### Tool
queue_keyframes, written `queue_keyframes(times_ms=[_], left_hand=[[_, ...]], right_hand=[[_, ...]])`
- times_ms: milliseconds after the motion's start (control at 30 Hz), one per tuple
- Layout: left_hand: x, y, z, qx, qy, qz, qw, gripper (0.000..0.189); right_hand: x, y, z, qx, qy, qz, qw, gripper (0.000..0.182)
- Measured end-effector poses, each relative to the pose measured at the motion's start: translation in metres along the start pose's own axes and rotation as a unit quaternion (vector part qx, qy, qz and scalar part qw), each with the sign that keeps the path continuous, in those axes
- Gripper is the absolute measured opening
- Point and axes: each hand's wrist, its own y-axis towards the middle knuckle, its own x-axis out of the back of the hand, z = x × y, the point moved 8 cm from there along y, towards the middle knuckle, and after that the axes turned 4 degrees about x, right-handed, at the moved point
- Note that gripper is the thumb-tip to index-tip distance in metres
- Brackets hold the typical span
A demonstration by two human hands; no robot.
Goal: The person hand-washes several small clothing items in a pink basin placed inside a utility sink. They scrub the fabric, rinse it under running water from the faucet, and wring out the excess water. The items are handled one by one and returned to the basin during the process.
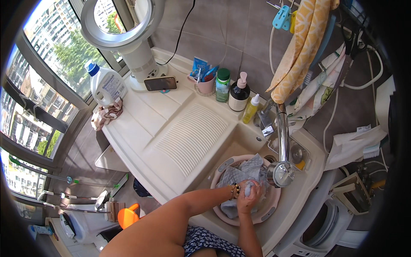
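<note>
My left hand (241,187), with a beaded bracelet at the wrist, and my right hand (248,201) are pressed together over a pink plastic washbasin (219,209). Between them they squeeze a bunched part of a wet grey cloth (248,189). More grey quilted fabric (253,167) lies in the basin below and beyond my hands. The basin stands inside a cream utility sink (239,141). Just right of my hands is the round head of a chrome faucet (281,173). My fingers hide part of the gripped cloth.
A ribbed washboard (192,138) is moulded into the counter. Behind stand a yellow squeeze bottle (250,109), a dark pump bottle (239,96), a green bottle (222,86) and a pink cup (205,86). A phone (160,84), detergent jug (107,84) and bladeless fan (138,61) are farther left. A yellow towel (298,48) hangs above the faucet.
</note>
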Motion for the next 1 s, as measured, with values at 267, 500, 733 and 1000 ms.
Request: queue_keyframes(times_ms=[267,500,733,1000], left_hand=[[0.007,-0.004,0.012,0.015,0.015,-0.012,1.000,0.037],[0.048,-0.023,-0.003,-0.005,0.105,-0.089,0.990,0.043],[0.069,-0.008,-0.004,-0.002,0.161,-0.142,0.977,0.039],[0.003,-0.015,-0.004,-0.067,0.057,0.032,0.996,0.036]], right_hand=[[0.012,0.020,0.002,-0.004,0.082,-0.091,0.992,0.010],[-0.021,-0.057,-0.145,-0.145,-0.110,0.111,0.977,0.031],[-0.013,-0.059,-0.105,-0.138,0.056,0.058,0.987,0.030],[0.011,-0.003,0.024,0.053,-0.048,0.028,0.997,0.022]])
